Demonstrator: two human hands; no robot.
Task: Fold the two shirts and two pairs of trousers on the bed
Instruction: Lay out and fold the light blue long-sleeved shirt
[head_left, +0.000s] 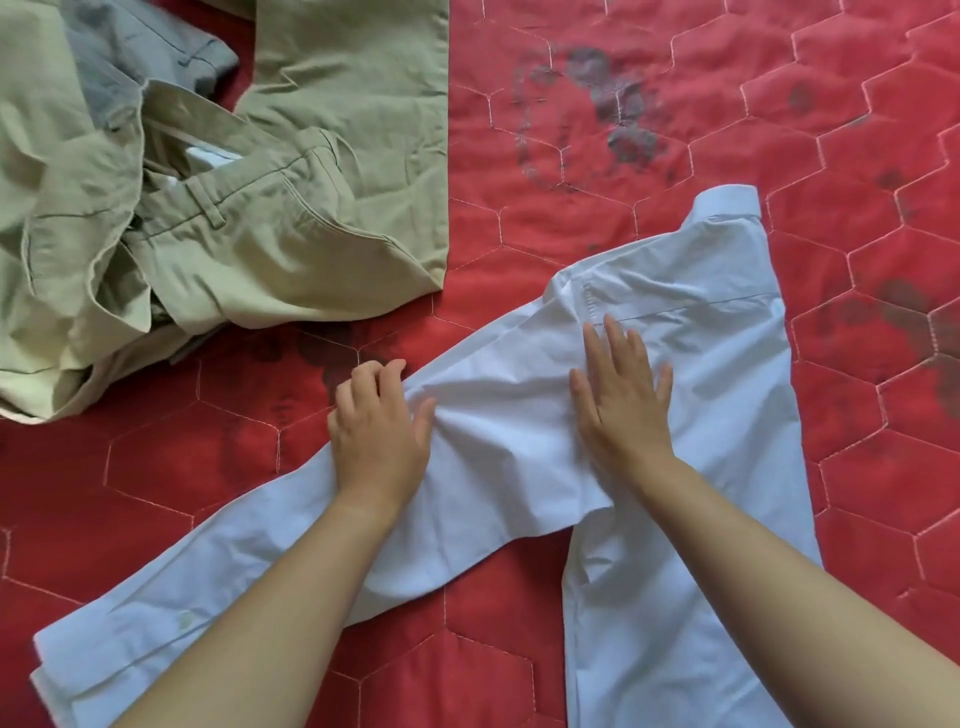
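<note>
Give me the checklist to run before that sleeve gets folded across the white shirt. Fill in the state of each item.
1. Body pinned: ok. The right hand lies flat on the white shirt, fingers straight.
2. Grip on the sleeve: ok. The left hand has curled fingers and thumb holding its upper part.
3. Cloth smooth: not ok. It is bunched into wrinkles between the two hands.
4. Front buttoned: cannot tell. That side is hidden.
5. Room to fold: ok. The khaki trousers lie apart from the shirt, with bare red bedcover between them.
</note>
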